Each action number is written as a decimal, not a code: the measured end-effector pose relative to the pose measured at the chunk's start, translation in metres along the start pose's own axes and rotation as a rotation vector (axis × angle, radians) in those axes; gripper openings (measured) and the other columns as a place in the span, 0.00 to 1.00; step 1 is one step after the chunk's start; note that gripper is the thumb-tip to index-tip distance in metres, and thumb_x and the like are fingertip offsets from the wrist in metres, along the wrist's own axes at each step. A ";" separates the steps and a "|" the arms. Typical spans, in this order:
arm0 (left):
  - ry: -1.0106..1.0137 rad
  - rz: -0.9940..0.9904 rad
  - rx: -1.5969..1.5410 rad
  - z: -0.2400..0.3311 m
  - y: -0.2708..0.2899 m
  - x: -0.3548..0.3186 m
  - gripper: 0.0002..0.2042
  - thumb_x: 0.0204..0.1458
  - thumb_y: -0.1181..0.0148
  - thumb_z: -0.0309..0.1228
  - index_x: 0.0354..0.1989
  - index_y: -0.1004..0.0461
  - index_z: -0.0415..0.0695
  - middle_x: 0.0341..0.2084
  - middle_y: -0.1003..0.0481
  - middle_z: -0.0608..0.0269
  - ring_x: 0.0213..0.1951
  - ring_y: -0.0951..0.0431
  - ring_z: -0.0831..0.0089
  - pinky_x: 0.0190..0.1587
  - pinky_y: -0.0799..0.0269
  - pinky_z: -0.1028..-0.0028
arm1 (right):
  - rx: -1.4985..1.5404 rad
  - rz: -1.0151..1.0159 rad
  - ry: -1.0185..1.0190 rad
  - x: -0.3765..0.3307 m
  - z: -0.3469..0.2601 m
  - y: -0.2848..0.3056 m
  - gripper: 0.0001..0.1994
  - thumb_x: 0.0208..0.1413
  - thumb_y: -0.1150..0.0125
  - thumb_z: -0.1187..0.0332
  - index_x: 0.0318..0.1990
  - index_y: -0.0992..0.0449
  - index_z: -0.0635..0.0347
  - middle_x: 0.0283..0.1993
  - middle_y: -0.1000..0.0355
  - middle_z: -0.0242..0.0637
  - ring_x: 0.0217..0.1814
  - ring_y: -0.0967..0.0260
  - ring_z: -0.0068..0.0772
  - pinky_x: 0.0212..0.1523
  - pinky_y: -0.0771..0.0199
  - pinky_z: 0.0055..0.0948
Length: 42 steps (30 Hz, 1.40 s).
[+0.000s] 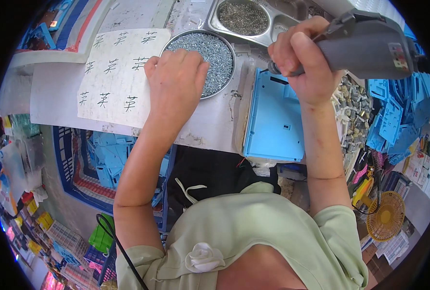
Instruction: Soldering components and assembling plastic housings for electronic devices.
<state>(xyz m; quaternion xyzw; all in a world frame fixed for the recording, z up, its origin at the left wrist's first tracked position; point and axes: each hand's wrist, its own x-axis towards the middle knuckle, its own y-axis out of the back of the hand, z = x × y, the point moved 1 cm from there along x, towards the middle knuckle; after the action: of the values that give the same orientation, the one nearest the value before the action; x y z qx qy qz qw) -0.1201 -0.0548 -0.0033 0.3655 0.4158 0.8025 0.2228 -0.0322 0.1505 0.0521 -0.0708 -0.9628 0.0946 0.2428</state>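
Screw-driving work on the table (60, 92), and the moment looks like the pick-up part of it: the left hand (176, 82) is down over the round metal dish of small silver screws (215, 53), fingers curled and bunched at its near rim, knuckles up. Whether a screw is already pinched there I cannot tell, since the fingertips are hidden under the hand. Over on the other side, the right hand (304, 63) is wrapped tight around the handle of a grey electric screwdriver (370, 46), thumb on top, tool held up and tilted above the far corner of the blue plastic panel (275, 118). That panel lies flat on the table, just right of the dish, its near edge at the table's front. As I judge it, the next move calls for a single screw lifted clear of the heap and carried to a hole in the blue panel, then the driver tip brought down square on it; small screws in a loose pile mean a fine pinch is needed. Behind the dish sits a rectangular steel tray (278, 24) with more fasteners, a white sheet with dark marks (118, 72) lies to the left, and blue plastic parts (399, 116) are heaped at the right.
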 end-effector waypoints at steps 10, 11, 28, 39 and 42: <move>-0.044 -0.072 -0.079 -0.007 -0.003 -0.003 0.07 0.52 0.34 0.35 0.27 0.24 0.47 0.22 0.26 0.68 0.33 0.26 0.64 0.47 0.40 0.58 | 0.073 -0.013 0.064 -0.008 -0.033 -0.007 0.07 0.65 0.52 0.69 0.33 0.37 0.59 0.17 0.42 0.30 0.18 0.47 0.23 0.23 0.43 0.28; -0.029 -0.082 -0.087 -0.006 -0.003 -0.006 0.07 0.51 0.33 0.35 0.27 0.24 0.48 0.23 0.26 0.68 0.33 0.26 0.64 0.46 0.40 0.59 | 0.018 0.027 -0.003 -0.017 -0.024 -0.013 0.08 0.64 0.51 0.70 0.32 0.38 0.59 0.17 0.42 0.30 0.18 0.47 0.23 0.22 0.43 0.28; -0.046 0.106 -0.644 0.053 0.016 -0.037 0.08 0.45 0.29 0.23 0.34 0.20 0.43 0.27 0.21 0.59 0.30 0.21 0.61 0.33 0.26 0.67 | 0.039 -0.261 0.095 -0.012 -0.081 -0.039 0.15 0.65 0.46 0.52 0.49 0.33 0.51 0.22 0.36 0.21 0.19 0.41 0.19 0.29 0.37 0.26; -0.020 -0.010 -0.743 0.076 0.032 -0.049 0.07 0.44 0.31 0.20 0.32 0.21 0.42 0.25 0.24 0.61 0.29 0.26 0.64 0.33 0.31 0.68 | 0.084 -0.282 0.051 -0.031 -0.085 -0.051 0.16 0.64 0.43 0.52 0.47 0.34 0.51 0.20 0.36 0.21 0.19 0.39 0.19 0.26 0.40 0.24; -0.101 0.016 -0.676 0.077 0.033 -0.051 0.09 0.43 0.31 0.18 0.33 0.21 0.42 0.25 0.23 0.63 0.26 0.29 0.69 0.30 0.33 0.73 | 0.101 -0.253 0.043 -0.035 -0.085 -0.056 0.15 0.64 0.42 0.53 0.46 0.34 0.52 0.20 0.37 0.22 0.18 0.40 0.19 0.24 0.41 0.24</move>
<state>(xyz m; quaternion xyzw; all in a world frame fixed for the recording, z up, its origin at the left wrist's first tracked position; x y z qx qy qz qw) -0.0303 -0.0682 0.0334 0.3136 0.1119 0.8774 0.3454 0.0344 0.1025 0.1213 0.0612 -0.9528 0.1099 0.2764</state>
